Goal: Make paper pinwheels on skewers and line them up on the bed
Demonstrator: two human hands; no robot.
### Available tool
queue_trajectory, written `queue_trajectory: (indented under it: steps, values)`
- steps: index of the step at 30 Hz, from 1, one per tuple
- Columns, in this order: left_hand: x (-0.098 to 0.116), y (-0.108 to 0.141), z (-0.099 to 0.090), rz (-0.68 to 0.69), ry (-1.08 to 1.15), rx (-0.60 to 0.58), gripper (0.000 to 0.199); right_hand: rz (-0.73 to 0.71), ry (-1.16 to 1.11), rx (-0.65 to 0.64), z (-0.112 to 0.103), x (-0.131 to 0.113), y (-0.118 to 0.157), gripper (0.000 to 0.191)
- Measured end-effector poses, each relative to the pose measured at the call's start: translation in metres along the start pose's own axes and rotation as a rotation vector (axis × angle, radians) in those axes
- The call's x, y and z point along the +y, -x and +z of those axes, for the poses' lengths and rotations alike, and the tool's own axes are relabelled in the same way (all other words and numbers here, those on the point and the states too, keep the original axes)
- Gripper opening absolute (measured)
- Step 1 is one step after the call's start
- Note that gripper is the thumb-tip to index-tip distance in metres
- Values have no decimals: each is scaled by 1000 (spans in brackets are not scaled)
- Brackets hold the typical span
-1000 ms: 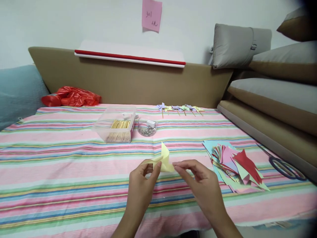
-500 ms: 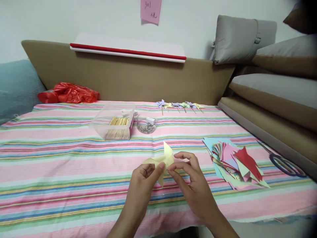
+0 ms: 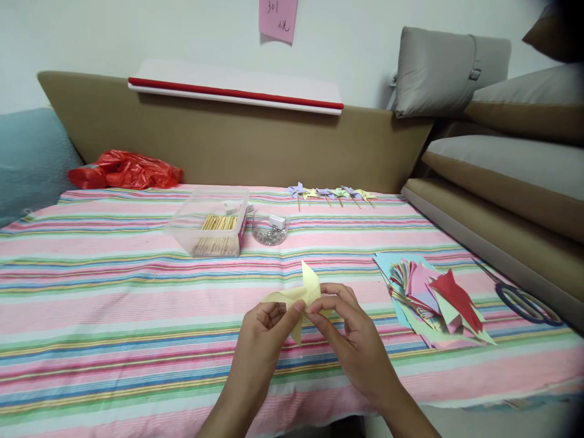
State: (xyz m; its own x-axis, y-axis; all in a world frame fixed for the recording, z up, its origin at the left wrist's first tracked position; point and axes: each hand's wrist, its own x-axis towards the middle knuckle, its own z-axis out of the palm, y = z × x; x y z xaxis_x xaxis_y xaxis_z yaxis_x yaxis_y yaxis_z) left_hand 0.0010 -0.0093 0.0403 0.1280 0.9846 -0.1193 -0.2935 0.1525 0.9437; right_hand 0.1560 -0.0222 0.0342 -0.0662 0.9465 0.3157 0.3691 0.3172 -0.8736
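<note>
A pale yellow paper pinwheel [image 3: 311,283] with folded blades is held above the striped cloth, in the middle. My left hand [image 3: 269,325] pinches it from the left, the thumb pressed over its centre. My right hand [image 3: 347,325] is closed in a pinch of thumb and index finger against the right of that centre. Whatever lies between these right fingertips is too small to make out. Beyond my hands stands a round clear container of small metal pins [image 3: 269,236], with a small white block [image 3: 277,222] on it.
A clear plastic box [image 3: 182,228] holds wooden sticks [image 3: 219,224]. Finished pinwheels on sticks [image 3: 326,193] lie along the back. To the right are coloured paper pieces [image 3: 424,286] and scissors [image 3: 520,301], beside stacked cushions [image 3: 506,164]. A red plastic bag [image 3: 132,170] lies back left.
My right fingertips have moved slightly left, closer to the pinwheel's centre and my left thumb. The pinwheel and my left hand stay almost still.
</note>
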Motion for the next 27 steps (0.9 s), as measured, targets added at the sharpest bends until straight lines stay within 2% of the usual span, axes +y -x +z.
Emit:
queue_trajectory:
  steps: [11, 15, 21, 27]
  values:
    - [-4, -3, 0, -2, 18, -14, 20, 76, -151, 7, 3, -1, 0, 14]
    - [-6, -3, -2, 3, -22, -28, 19, 175, -240, -34, 3, -4, -1, 16]
    - [-4, -2, -1, 31, -49, -56, 16, 237, -361, -56, 2, -7, 1, 18]
    - [-4, -1, 0, 90, -79, -63, 15, 265, -398, -21, 5, -4, 2, 20]
